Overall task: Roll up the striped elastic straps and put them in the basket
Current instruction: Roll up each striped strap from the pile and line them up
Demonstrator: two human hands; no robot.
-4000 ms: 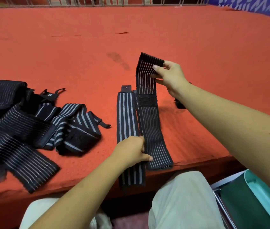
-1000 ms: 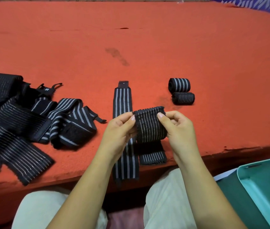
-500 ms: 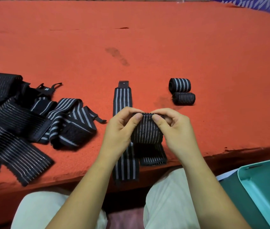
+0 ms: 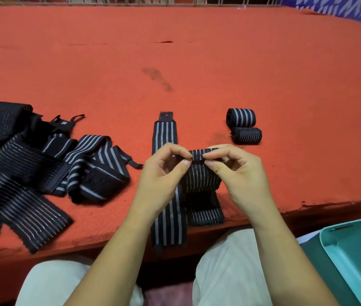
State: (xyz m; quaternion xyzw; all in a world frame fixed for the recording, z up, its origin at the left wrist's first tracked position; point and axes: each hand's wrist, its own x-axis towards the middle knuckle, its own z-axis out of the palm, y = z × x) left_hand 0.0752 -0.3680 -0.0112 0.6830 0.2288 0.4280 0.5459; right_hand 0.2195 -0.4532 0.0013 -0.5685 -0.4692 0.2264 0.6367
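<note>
My left hand (image 4: 164, 173) and my right hand (image 4: 239, 173) pinch the folded top end of a thin-striped black strap (image 4: 201, 186), just above the red surface. Its lower end lies flat near the front edge. Beside it on the left lies a flat wide-striped strap (image 4: 167, 221), its near end hanging over the edge. Two rolled straps (image 4: 243, 127) sit side by side behind my right hand. A teal basket (image 4: 356, 250) stands low at the right, below the surface.
A heap of unrolled black striped straps (image 4: 31, 164) covers the left of the red felt surface (image 4: 197, 62). A railing runs along the far edge. My knees in light trousers are under the front edge.
Four seconds ago the strap was stretched out long, my right hand holding its far end up. Since then both hands have brought that end close and turned it over into a small fold.
</note>
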